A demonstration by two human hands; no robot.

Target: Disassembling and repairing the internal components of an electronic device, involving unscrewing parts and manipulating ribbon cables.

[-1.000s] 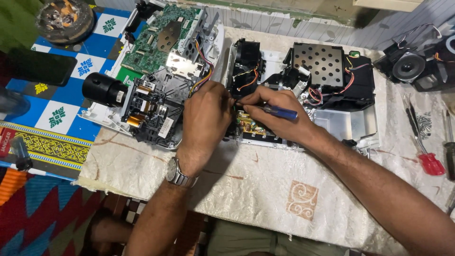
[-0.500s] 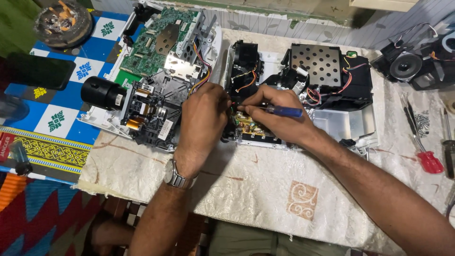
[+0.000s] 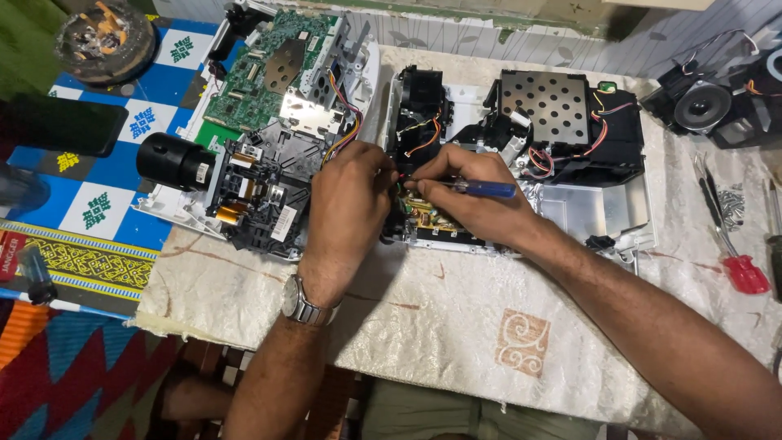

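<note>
An opened projector lies in two halves on a cream cloth. The right half [image 3: 599, 208] holds a perforated metal cover [image 3: 550, 102], wires and a small board. The left half [image 3: 261, 195] carries a black lens barrel [image 3: 173, 161] and a green circuit board [image 3: 261, 73]. My right hand [image 3: 468, 195] grips a blue-handled screwdriver [image 3: 485, 189], its tip pointing left into the board area. My left hand [image 3: 346, 208], with a metal watch at the wrist, rests fingers-down beside that tip, touching the wires between the two halves.
A red-handled screwdriver [image 3: 745, 273] and other tools lie at the right. A black speaker unit [image 3: 705, 106] sits at the far right corner. A round metal dish [image 3: 106, 41] and a dark phone [image 3: 61, 126] rest on the blue patterned mat at the left.
Both hands stay at the same spot over the board. The screwdriver handle has shifted slightly; the view has drifted a little.
</note>
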